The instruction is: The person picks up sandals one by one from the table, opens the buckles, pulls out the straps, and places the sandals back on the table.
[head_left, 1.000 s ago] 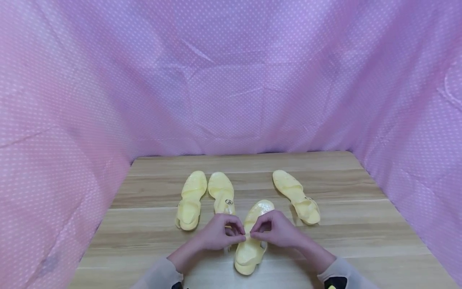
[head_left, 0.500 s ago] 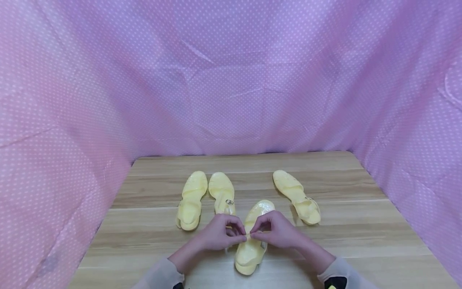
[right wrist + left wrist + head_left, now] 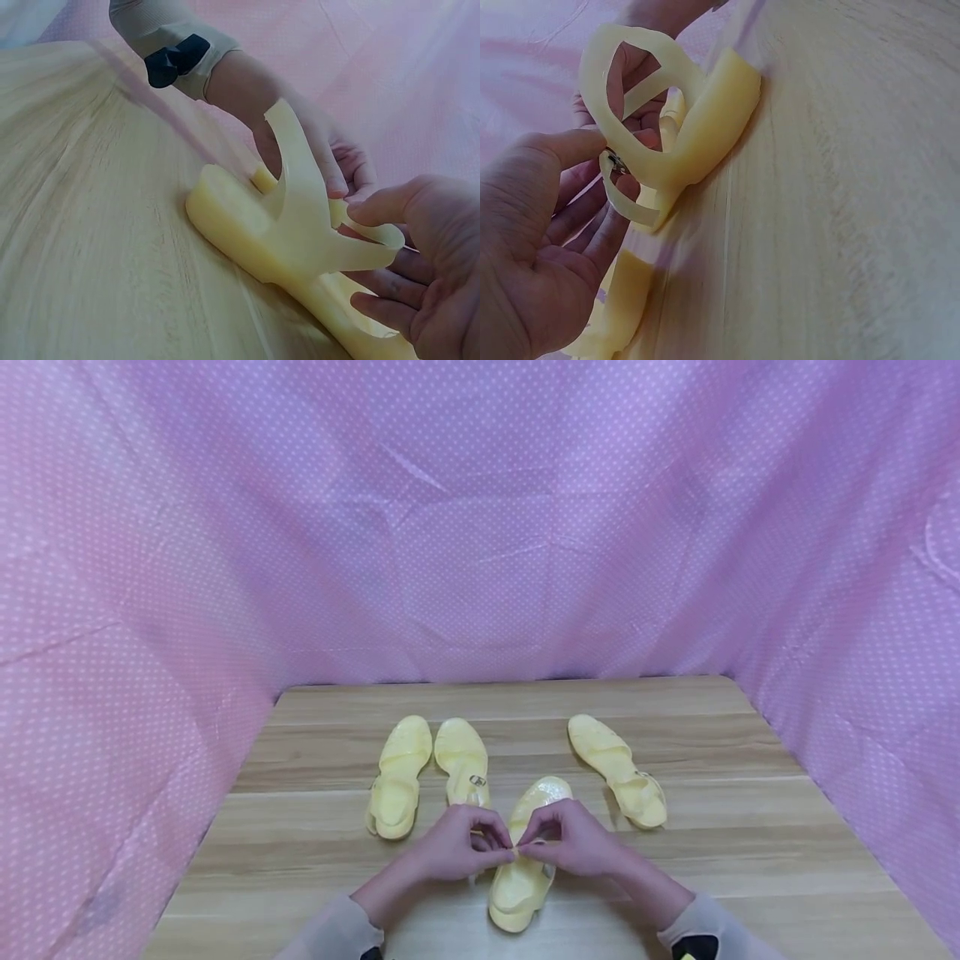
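The left grip (image 3: 463,843) pinches a narrow strap (image 3: 627,205) beside a small metal buckle (image 3: 616,161), its thumb against one side and a curled finger against the other; the right grip (image 3: 572,837) also pinches at the strap, thumb and finger close together, nearly tip to tip with the left. The sandal (image 3: 517,895) rests sole down on the table (image 3: 772,835), below and between both grips, heel toward the person. The step in hand looks like working the strap at the buckle; whether it is being fastened or undone cannot be told. The next move probably calls for one grip to steady the buckle while the other guides the strap, with little force, as it looks soft and bendy. Just beyond the left grip lies a second sandal (image 3: 459,747), its heel end hidden behind that grip, with a third sandal (image 3: 400,768) farther left. A fourth sandal (image 3: 617,768) lies beyond the right grip, well apart from the others. Nothing seems to block the work, though the fingers cover the meeting point itself.
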Available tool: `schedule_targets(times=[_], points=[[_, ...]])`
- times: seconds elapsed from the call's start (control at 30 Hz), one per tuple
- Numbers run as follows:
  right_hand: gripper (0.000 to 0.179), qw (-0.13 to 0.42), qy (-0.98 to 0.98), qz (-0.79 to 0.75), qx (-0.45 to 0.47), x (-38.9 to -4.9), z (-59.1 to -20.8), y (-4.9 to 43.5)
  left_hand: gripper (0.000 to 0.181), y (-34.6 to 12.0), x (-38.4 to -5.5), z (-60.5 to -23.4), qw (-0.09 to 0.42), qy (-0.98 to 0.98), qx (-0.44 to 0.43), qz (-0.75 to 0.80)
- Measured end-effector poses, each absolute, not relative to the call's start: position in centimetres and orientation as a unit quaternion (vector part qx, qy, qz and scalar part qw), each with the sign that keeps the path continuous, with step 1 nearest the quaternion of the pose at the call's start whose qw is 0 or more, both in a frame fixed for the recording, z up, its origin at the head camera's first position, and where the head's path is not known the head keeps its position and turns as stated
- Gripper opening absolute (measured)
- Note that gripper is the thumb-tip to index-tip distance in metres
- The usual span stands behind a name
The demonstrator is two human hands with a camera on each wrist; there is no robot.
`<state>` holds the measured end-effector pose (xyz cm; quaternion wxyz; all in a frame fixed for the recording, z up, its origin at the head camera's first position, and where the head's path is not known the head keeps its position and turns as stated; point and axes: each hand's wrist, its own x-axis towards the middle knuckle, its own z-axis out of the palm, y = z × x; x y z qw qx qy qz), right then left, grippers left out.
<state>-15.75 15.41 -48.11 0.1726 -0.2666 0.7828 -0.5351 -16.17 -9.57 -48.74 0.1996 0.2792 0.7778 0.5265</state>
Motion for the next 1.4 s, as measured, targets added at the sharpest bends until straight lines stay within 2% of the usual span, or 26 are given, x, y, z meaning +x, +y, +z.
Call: schedule_targets(times=[0.43, 0.87, 1.17, 1.4], points=[[0.014, 0.168, 0.789, -0.527, -0.269, -16.03, -48.35, 15.07, 0.008, -9.47, -16.12, -48.98, 0.195, 0.777, 0.291, 0.523], [0.010, 0.167, 0.772, -0.543, -0.286, -15.90, -48.40, 15.76, 0.007, -9.15, -16.09, -49.07, 0.191, 0.779, 0.295, 0.520], [0.020, 0.195, 0.769, -0.537, -0.288, -15.99, -48.42, 15.41, 0.008, -9.16, -15.94, -49.07, 0.187, 0.781, 0.303, 0.512], [0.019, 0.196, 0.763, -0.541, -0.293, -15.93, -48.72, 15.58, 0.006, -9.11, -15.86, -49.11, 0.178, 0.783, 0.309, 0.509]])
